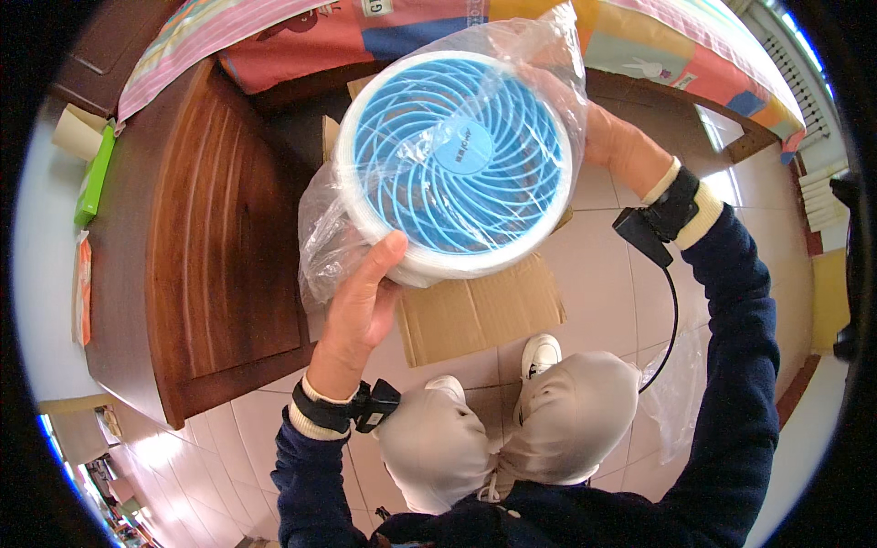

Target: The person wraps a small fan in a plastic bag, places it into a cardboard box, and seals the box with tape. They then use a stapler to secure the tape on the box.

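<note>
A round electric fan (404, 137) with a white rim and a blue spiral grille is held up before me, face towards the camera. A clear plastic bag (322, 226) wraps it, bunched at the left and peaking at the upper right. My left hand (366, 301) grips the lower left rim, thumb on the front edge and fingers hidden behind. At the upper right side, my right hand (603, 133) holds the fan through the plastic, its fingers partly hidden. Below the fan, an opened cardboard box (479, 308) lies on the floor, its far part covered from view.
A dark wooden cabinet (212, 240) stands close on the left, with a green box (96, 175) on top. Behind the fan is a bed with a patchwork cover (294, 55). Another clear plastic bag (678, 390) lies on the tiled floor (596, 253) at the right.
</note>
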Demonstrator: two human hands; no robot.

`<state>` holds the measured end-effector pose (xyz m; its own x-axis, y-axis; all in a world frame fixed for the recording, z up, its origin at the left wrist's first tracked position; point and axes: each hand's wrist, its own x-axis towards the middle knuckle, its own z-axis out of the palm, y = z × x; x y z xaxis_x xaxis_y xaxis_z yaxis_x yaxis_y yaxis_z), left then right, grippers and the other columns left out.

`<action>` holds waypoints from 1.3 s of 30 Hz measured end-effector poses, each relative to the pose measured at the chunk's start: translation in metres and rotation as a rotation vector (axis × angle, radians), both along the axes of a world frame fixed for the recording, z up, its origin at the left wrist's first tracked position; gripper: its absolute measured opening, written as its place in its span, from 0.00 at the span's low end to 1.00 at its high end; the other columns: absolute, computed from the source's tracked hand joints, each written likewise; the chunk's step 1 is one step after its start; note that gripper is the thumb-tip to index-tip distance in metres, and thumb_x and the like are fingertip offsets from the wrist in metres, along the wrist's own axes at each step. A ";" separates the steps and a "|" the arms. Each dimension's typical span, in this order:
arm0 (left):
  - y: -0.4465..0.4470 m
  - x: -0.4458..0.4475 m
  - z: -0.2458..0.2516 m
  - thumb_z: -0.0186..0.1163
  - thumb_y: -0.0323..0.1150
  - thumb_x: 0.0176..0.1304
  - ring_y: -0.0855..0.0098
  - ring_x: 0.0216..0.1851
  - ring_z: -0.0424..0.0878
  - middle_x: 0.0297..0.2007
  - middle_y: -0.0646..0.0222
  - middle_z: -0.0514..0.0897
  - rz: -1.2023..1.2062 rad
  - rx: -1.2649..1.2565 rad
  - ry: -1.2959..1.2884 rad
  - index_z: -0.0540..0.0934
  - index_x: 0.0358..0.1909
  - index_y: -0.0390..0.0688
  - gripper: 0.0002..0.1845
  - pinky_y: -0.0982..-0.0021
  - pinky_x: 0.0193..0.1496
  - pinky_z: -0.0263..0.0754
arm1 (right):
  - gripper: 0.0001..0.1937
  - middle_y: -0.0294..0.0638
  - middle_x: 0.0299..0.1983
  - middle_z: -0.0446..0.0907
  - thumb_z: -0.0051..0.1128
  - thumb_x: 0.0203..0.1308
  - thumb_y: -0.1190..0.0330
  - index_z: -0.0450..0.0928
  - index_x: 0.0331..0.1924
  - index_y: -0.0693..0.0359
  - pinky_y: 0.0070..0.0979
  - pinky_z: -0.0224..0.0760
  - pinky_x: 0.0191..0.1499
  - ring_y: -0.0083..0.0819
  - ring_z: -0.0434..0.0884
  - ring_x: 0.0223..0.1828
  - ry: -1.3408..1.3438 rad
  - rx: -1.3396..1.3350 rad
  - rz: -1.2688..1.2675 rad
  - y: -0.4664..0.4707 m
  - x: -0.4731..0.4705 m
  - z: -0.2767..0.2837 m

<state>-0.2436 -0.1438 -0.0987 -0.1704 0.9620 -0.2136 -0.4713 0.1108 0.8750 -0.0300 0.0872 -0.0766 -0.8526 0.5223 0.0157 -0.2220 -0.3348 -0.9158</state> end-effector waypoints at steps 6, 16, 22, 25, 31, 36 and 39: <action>0.010 0.003 0.025 0.60 0.57 0.59 0.61 0.62 0.67 0.60 0.64 0.71 0.031 -0.107 0.053 0.65 0.64 0.48 0.37 0.43 0.59 0.63 | 0.37 0.43 0.56 0.76 0.49 0.57 0.35 0.70 0.60 0.57 0.41 0.74 0.55 0.32 0.76 0.54 -0.380 0.095 -0.032 0.011 0.008 0.000; 0.033 0.002 -0.048 0.61 0.48 0.62 0.68 0.60 0.69 0.59 0.68 0.71 0.039 -0.219 -0.079 0.64 0.63 0.45 0.32 0.58 0.63 0.63 | 0.29 0.41 0.57 0.75 0.44 0.66 0.44 0.68 0.60 0.58 0.42 0.72 0.55 0.29 0.76 0.55 -0.248 -0.228 0.110 0.002 -0.001 -0.088; 0.029 -0.004 -0.061 0.56 0.53 0.64 0.65 0.61 0.69 0.60 0.65 0.71 -0.002 -0.301 -0.028 0.61 0.65 0.45 0.34 0.51 0.62 0.66 | 0.28 0.43 0.55 0.75 0.47 0.67 0.50 0.62 0.63 0.59 0.33 0.75 0.54 0.30 0.77 0.53 -0.544 -0.052 0.038 0.004 -0.008 -0.075; 0.030 -0.008 -0.070 0.56 0.53 0.64 0.66 0.60 0.70 0.59 0.67 0.72 -0.041 -0.343 0.006 0.62 0.65 0.46 0.33 0.51 0.60 0.67 | 0.26 0.43 0.53 0.76 0.46 0.68 0.51 0.64 0.63 0.58 0.32 0.75 0.53 0.29 0.77 0.52 -0.700 0.154 0.015 0.006 -0.008 -0.065; 0.029 -0.011 -0.099 0.51 0.47 0.69 0.69 0.58 0.71 0.58 0.68 0.73 -0.036 -0.354 0.013 0.66 0.62 0.45 0.25 0.57 0.60 0.66 | 0.23 0.45 0.48 0.79 0.44 0.68 0.51 0.73 0.55 0.62 0.37 0.75 0.46 0.36 0.80 0.47 -0.825 0.703 -0.026 0.014 -0.017 -0.093; 0.031 -0.007 -0.102 0.52 0.42 0.70 0.74 0.57 0.67 0.53 0.71 0.75 0.087 -0.396 0.039 0.70 0.55 0.42 0.18 0.63 0.64 0.57 | 0.17 0.55 0.41 0.81 0.46 0.62 0.63 0.79 0.44 0.67 0.38 0.75 0.45 0.49 0.81 0.45 -1.134 1.250 0.160 0.023 -0.048 -0.115; 0.028 -0.006 -0.087 0.54 0.38 0.68 0.70 0.62 0.64 0.59 0.63 0.70 0.083 -0.438 0.081 0.64 0.61 0.36 0.24 0.62 0.66 0.55 | 0.17 0.58 0.43 0.80 0.47 0.61 0.64 0.77 0.47 0.68 0.40 0.74 0.47 0.52 0.79 0.47 -1.076 1.132 0.135 0.022 -0.047 -0.101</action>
